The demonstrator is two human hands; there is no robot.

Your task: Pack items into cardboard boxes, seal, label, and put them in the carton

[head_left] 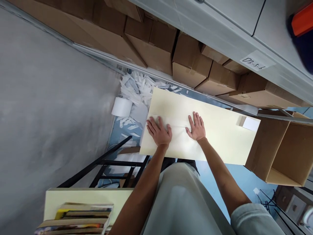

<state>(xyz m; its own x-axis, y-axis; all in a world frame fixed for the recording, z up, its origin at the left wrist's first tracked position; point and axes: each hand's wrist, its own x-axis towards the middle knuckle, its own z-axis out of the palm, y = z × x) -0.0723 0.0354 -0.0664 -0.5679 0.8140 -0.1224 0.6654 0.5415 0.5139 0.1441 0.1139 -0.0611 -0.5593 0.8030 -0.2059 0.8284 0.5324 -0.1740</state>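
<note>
Both palms face down on a long cream-coloured tabletop (220,137). My left hand (160,132) lies near its left end, with the fingers spread apart. To its right, my right hand (197,127) rests flat with the thumb stretched out sideways. Between and around the hands is a pale, thin sheet (176,121) with a faint crease or edge, hard to tell from the tabletop. Neither hand is wrapped round anything. A small white stack of paper or cards (249,124) sits at the right end of the tabletop.
Cardboard boxes (188,62) line a shelf behind the table. An open carton (283,150) stands at the right. White paper strips (139,85) and a white roll (121,107) lie beyond the left end. Magazines (78,217) are stacked at lower left, below a black metal frame (114,163).
</note>
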